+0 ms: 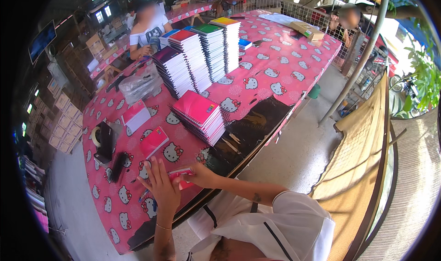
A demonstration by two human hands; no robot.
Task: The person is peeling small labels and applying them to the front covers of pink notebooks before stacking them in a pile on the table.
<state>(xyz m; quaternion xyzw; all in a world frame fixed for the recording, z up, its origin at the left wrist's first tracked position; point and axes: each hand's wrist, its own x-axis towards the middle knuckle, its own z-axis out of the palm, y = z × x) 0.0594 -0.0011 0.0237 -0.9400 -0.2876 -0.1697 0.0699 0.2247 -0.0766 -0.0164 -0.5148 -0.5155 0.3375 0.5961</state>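
My right hand (200, 175) is closed on a small pink notebook (185, 185) at the near edge of the table, its thumb and fingers along the top. My left hand (164, 187) is beside it with fingers stretched and spread; the palm side is hidden, and I cannot tell how much it touches the notebook. Just beyond lies a pink-covered notebook (154, 142), and farther left a similar small pink stack (136, 116). A tall pile of pink spiral notebooks (197, 114) stands ahead of my right hand. A blue pen (144, 195) lies by my left hand.
Several tall piles of spiral notebooks (204, 54) stand behind. A plastic bag (140, 86), black tape dispenser (105, 144) and dark brush-like object (118, 166) lie left. Across the pink patterned table (257, 84) sits a person (147, 31); another person (347, 22) is beyond a cardboard box (305, 30).
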